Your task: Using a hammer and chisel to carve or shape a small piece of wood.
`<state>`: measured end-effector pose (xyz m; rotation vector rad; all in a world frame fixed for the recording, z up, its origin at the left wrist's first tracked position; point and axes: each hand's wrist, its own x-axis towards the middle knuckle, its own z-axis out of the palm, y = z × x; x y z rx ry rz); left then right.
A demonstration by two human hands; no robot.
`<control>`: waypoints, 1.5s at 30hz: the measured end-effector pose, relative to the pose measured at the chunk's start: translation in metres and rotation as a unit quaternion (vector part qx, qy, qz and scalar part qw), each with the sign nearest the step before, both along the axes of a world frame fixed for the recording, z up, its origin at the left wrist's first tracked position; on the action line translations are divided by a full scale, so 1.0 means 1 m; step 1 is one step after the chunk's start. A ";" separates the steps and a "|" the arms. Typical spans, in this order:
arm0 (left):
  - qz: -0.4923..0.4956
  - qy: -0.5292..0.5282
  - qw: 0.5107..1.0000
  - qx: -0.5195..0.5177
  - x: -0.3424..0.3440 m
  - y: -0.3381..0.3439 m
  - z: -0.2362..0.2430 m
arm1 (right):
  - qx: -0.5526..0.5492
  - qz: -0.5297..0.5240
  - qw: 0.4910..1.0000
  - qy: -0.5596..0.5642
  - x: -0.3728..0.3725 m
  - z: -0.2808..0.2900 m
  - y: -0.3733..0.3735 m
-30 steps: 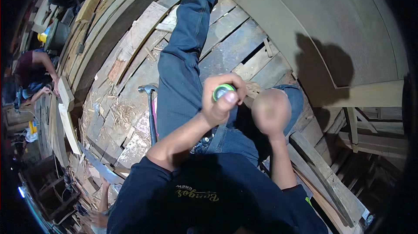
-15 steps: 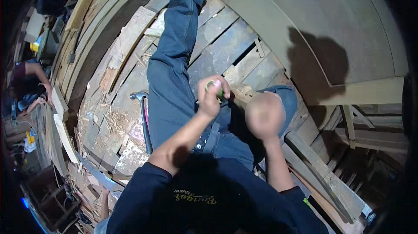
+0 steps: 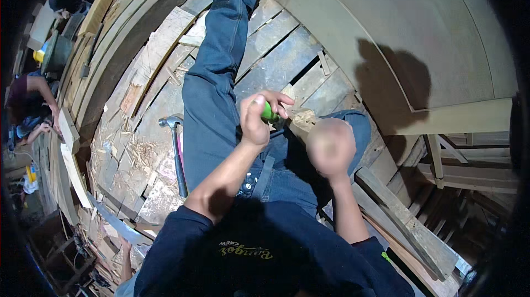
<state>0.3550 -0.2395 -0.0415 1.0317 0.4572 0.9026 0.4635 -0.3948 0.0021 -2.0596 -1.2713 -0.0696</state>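
Observation:
My left hand (image 3: 255, 123) is closed on a tool with a bright green handle (image 3: 269, 112), raised above my lap. Part of the handle shows between thumb and fingers; its working end cannot be made out. Beside it, a pale piece of wood (image 3: 302, 120) with a rough, chipped end slants out from under my right hand (image 3: 331, 148). That hand is smeared by a blur, so its fingers and grip on the wood are hidden. A claw hammer (image 3: 178, 159) lies on the boards along my outstretched left leg.
Wood shavings (image 3: 143, 156) litter the boards at left. Planks (image 3: 408, 222) lean at right, below a large wooden panel (image 3: 408, 20). A saw blade (image 3: 118, 219) is at lower left, with another person's hand (image 3: 126, 244) near it. Others' hands show beyond the stacked timber (image 3: 110, 32).
My left hand has shifted slightly left and turned, so more of the green handle shows. Its fingers stretch further right. The whole view has moved slightly.

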 end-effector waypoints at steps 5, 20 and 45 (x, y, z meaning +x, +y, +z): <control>0.052 -0.098 0.993 -0.047 -0.018 0.011 0.045 | 0.009 0.002 1.000 0.003 0.001 -0.003 0.001; 0.067 -0.184 0.978 -0.070 -0.030 0.022 0.055 | 0.010 0.006 1.000 -0.004 0.000 -0.007 0.002; 0.065 -0.122 0.990 -0.042 -0.015 0.020 0.020 | 0.007 0.004 1.000 -0.001 -0.003 -0.007 -0.002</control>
